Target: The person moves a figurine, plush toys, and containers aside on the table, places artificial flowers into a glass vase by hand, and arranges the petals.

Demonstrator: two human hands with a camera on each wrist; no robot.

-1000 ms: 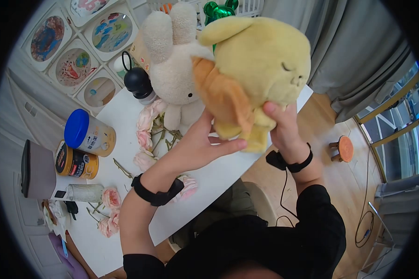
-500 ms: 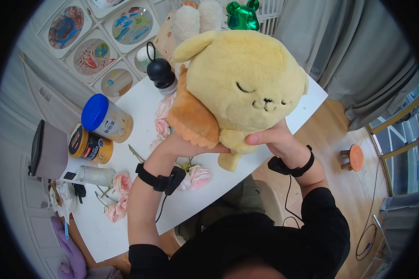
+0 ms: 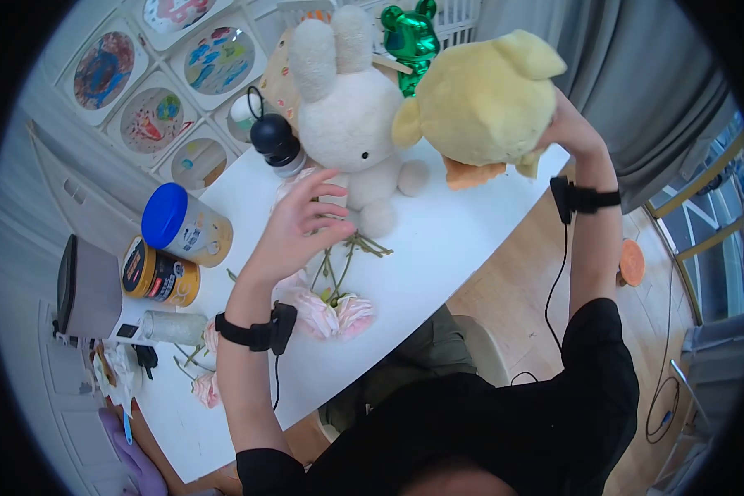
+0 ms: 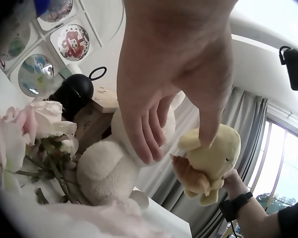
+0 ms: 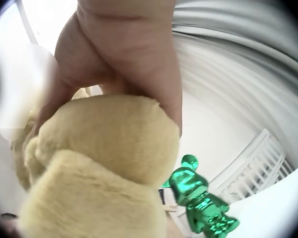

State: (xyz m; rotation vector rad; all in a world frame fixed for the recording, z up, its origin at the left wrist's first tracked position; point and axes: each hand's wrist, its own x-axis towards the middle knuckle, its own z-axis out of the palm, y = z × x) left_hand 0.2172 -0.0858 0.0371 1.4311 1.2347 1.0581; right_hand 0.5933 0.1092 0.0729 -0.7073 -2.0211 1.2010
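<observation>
In the head view my right hand (image 3: 574, 130) grips a yellow plush dog (image 3: 488, 99) at the far right end of the white table (image 3: 463, 236). An orange-brown plush piece (image 3: 471, 174) shows beneath its head. From the right wrist, my fingers curl round the plush's yellow body (image 5: 109, 134). My left hand (image 3: 293, 231) hangs with fingers spread and relaxed, holding nothing. It is above the pink roses (image 3: 331, 316) and in front of a white plush rabbit (image 3: 351, 112), which sits on the table. The left wrist view shows the hand's fingers pointing down before the rabbit (image 4: 107, 171).
A shiny green bear figure (image 3: 411, 37) stands behind the plush dog. Left of the rabbit is a black bottle (image 3: 274, 140). Two tins, one blue-lidded (image 3: 188, 227), a glass vase (image 3: 174, 328) and a grey box (image 3: 91, 285) line the table's left side.
My left hand has let go of the plush dog and drawn back to the left. My right hand has carried the toy away to the right and turned it. The rabbit is uncovered again.
</observation>
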